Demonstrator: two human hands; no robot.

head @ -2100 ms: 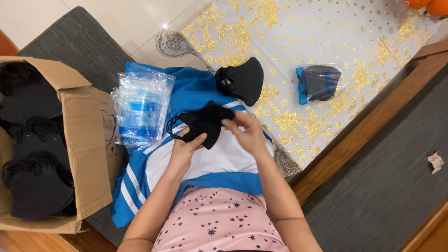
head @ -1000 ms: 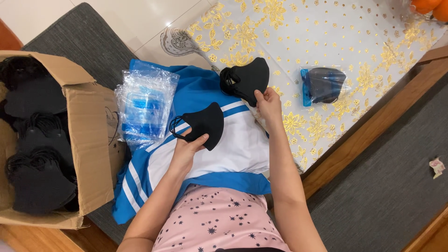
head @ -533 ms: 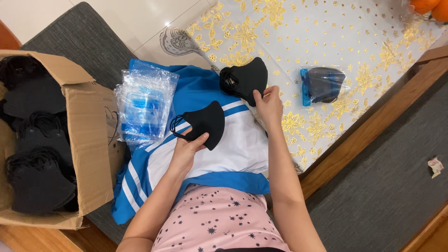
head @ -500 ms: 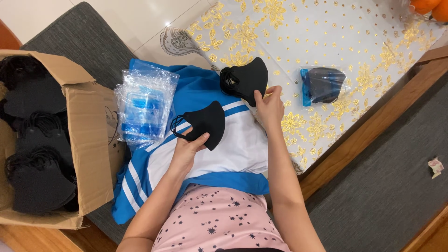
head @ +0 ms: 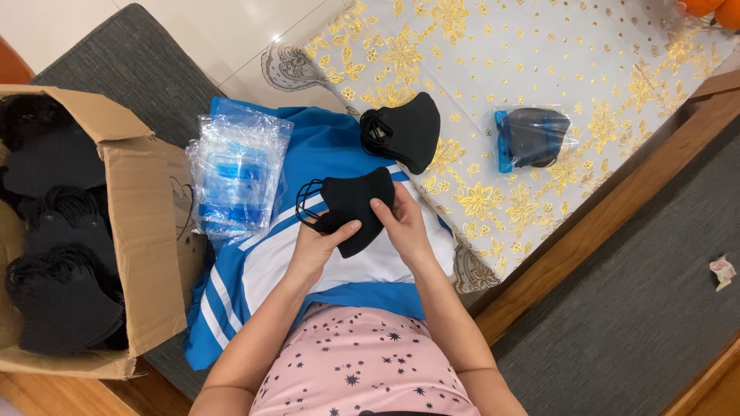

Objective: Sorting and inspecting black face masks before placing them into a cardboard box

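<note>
I see the grey mat (head: 139,69) filling the upper left of the frame, and on it, at the left edge, an open cardboard box (head: 146,231) holding stacks of black masks (head: 62,300). The white cloth with gold flowers (head: 539,62) covers the upper right. At the centre lies a blue and white garment (head: 324,146), spread over the lap, with a pink star-patterned top showing at the bottom of the frame. On the garment's upper left part rests a stack of clear plastic bags (head: 239,173). Just above centre a small pile of black masks (head: 405,131) sits where the garment meets the cloth. To the right of it, well apart, lies a bagged mask (head: 532,137) on the flowered cloth. At the centre I see the black mask (head: 351,208) over the white part of the garment. My left hand (head: 316,246) pinches its lower edge with thumb on top; my right hand (head: 401,223) closes narrowly on its right side, fingers laid over the fabric.
</note>
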